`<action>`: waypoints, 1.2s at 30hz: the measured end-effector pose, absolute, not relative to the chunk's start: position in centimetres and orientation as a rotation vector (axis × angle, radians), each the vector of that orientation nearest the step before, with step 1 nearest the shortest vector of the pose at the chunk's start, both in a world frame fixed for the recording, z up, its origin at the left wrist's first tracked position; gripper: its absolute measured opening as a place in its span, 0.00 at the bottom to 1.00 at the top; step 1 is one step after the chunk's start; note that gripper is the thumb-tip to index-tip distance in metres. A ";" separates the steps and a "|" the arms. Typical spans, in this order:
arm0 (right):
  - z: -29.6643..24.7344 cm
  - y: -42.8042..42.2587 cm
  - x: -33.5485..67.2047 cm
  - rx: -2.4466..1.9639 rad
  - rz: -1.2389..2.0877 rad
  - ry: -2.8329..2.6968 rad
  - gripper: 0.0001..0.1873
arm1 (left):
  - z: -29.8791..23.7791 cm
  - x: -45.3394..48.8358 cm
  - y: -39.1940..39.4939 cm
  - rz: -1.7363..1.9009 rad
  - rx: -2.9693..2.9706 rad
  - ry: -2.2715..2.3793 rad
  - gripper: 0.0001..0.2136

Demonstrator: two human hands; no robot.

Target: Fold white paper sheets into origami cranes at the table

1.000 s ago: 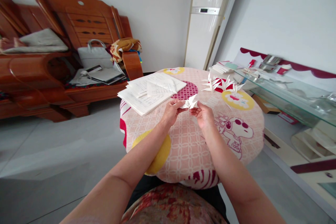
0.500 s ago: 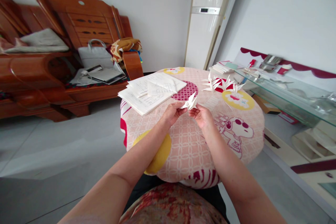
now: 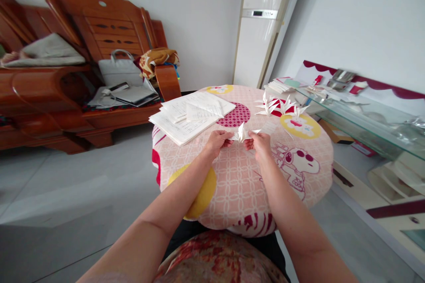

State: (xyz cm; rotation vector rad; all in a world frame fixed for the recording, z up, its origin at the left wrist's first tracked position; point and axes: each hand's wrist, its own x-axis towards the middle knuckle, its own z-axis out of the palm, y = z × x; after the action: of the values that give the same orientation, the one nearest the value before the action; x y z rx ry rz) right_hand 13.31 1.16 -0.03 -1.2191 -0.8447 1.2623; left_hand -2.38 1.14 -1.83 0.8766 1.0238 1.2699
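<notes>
Between my two hands is a white folded paper crane [image 3: 241, 133], held above the round table. My left hand [image 3: 219, 141] pinches its left side between thumb and fingers. On the opposite side, my right hand [image 3: 260, 143] grips the other wing, whose tip pokes out above the fingers. Several more white paper cranes [image 3: 267, 106] stand together at the table's far right, over a red patch. Left of my hands lies a stack of handwritten paper sheets [image 3: 194, 117].
A patterned pink cloth [image 3: 232, 185] covers the round table. To the right is a glass-topped cabinet [image 3: 372, 128] with metal bowls, a red cup and a paper pile [image 3: 282, 85] near it. A wooden bench [image 3: 109, 31] with a grey bag stands at the left.
My hands have drawn apart a little, the right one shifting right. The crane's wings are now spread out to the sides, and its body sits upright between them.
</notes>
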 end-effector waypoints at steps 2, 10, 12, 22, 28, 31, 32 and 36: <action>-0.1 1.2 13.3 -1.246 1.258 -0.850 0.11 | -1.9 -2.4 1.2 1.249 0.871 1.044 0.13; -0.4 1.4 13.7 -1.199 1.431 -0.804 0.10 | -1.9 -2.7 1.5 1.214 0.787 1.017 0.09; -0.5 1.5 13.8 -1.176 1.507 -0.776 0.11 | -1.8 -2.8 1.6 1.214 0.743 0.986 0.07; -1.0 1.7 13.2 -1.299 1.306 -0.809 0.14 | -1.8 -2.7 1.3 1.449 1.049 1.154 0.02; -3.1 2.7 13.9 -1.393 0.879 -1.133 0.15 | -2.3 -3.0 0.9 1.508 1.808 1.298 0.27; -2.9 2.6 13.7 -1.375 0.936 -1.102 0.15 | -2.8 -2.7 0.8 1.374 2.017 1.347 0.29; -2.6 2.4 13.6 -1.360 0.995 -1.065 0.15 | -2.8 -2.6 0.7 1.306 2.080 1.378 0.29; -1.7 1.8 13.0 -1.319 1.199 -0.961 0.13 | -2.5 -2.2 0.3 1.013 2.349 1.588 0.25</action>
State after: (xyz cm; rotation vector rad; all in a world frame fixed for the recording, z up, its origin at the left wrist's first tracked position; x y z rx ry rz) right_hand 13.00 1.84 -1.69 -1.3190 -0.9611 1.1987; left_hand -2.15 0.27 -2.46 2.3491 1.5879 1.0131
